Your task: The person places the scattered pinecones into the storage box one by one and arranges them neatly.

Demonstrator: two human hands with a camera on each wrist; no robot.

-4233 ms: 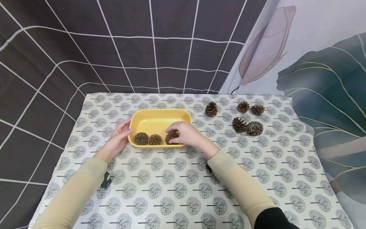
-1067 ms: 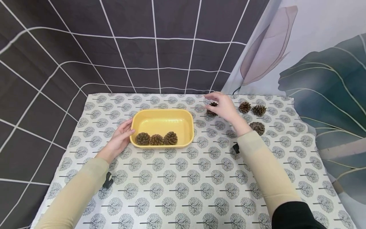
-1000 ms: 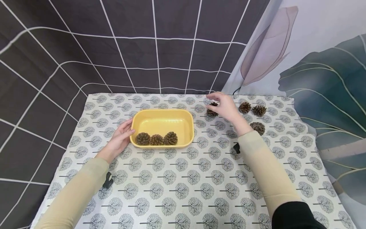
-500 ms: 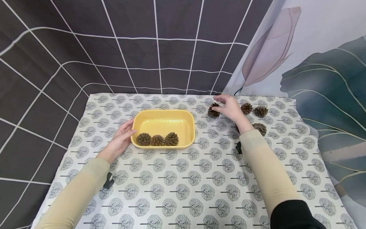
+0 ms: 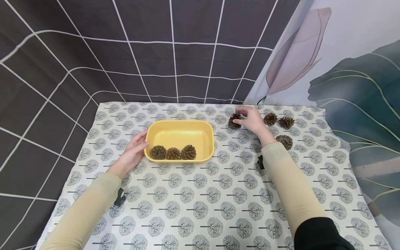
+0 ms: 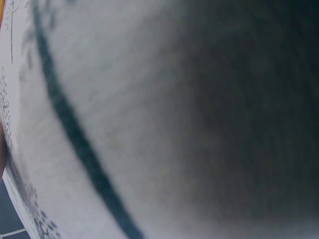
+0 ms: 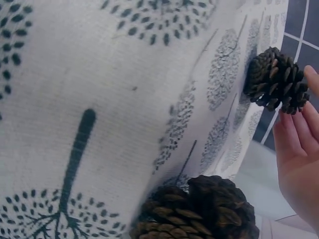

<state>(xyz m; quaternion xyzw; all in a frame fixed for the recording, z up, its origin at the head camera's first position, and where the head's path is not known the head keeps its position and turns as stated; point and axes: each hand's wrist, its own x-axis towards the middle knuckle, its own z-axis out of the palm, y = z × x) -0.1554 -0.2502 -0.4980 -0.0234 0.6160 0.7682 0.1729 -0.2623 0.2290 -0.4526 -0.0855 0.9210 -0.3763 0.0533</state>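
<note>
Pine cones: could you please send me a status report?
Left hand holds yellow tray. Right hand at pine cone outside, grip unclear. Three cones inside tray. Nothing seen between that cone and tray.

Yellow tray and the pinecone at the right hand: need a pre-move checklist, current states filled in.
1. Left hand steadying the yellow tray: ok, at its left end.
2. Room in the tray: ok, three pinecones along the near side, bare floor beyond.
3. Right hand placed at the pinecone: ok, thumb and fingers either side.
4. Firm grip on it: cannot tell.
5. Gap from pinecone to tray: ok, only patterned cloth visible between.
6. Left wrist view of the hold: not ok, mostly blurred cloth.
</note>
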